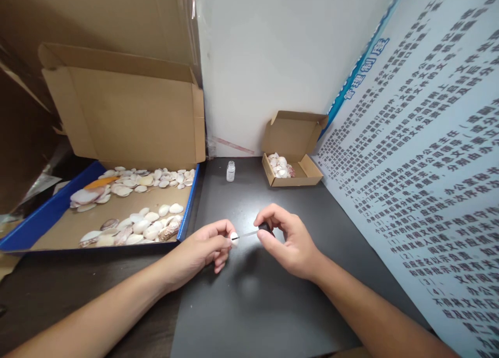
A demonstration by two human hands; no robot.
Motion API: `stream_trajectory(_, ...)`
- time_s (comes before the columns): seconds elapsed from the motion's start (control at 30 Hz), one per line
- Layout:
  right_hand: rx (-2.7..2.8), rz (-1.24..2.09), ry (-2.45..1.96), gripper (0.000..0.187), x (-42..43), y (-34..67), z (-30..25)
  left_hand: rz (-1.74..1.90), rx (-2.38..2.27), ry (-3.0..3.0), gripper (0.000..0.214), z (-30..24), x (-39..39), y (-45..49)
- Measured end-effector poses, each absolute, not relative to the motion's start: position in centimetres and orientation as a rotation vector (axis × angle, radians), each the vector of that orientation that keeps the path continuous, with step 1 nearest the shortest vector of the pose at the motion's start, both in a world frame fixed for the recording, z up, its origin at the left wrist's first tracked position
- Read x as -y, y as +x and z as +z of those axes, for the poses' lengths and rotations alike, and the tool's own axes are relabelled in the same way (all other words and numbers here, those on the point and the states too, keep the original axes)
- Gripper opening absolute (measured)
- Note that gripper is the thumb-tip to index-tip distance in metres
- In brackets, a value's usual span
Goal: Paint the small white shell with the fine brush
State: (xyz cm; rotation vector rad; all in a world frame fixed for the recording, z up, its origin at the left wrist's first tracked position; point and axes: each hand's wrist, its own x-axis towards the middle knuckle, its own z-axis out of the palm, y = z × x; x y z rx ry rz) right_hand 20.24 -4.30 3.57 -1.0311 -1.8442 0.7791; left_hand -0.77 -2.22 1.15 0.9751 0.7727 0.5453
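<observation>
Between the fingertips of my left hand [213, 243] is a small white shell [234, 237], partly covered by the fingers. My right hand [286, 239] is closed round the black cap of a brush applicator [265, 227]. Its thin stem points left, and the dark tip meets the shell, or lies just over it. Farther back on the dark mat [218, 316] stands a small uncapped glass bottle [231, 172] with a pale label. Both hands are held above the mat.
On the left, a large open cardboard box with blue sides [188, 204] holds many shells in groups. A smaller open box [298, 182] with shells stands at the back right. A white wall [241, 67] and a printed board [409, 155] border the work area.
</observation>
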Motion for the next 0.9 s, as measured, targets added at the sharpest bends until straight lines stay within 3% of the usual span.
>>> stream_trajectory(0.33,1.841,0.741,-1.070,0.006,4.26,20.20,3.49,0.529,-0.779,0.976,0.022,1.14,2.20,-0.78)
stream_trajectory(0.9,1.881,0.679,-1.114,0.007,4.28,20.17,3.32,0.575,-0.804,0.928,0.015,1.39,2.31,-0.69)
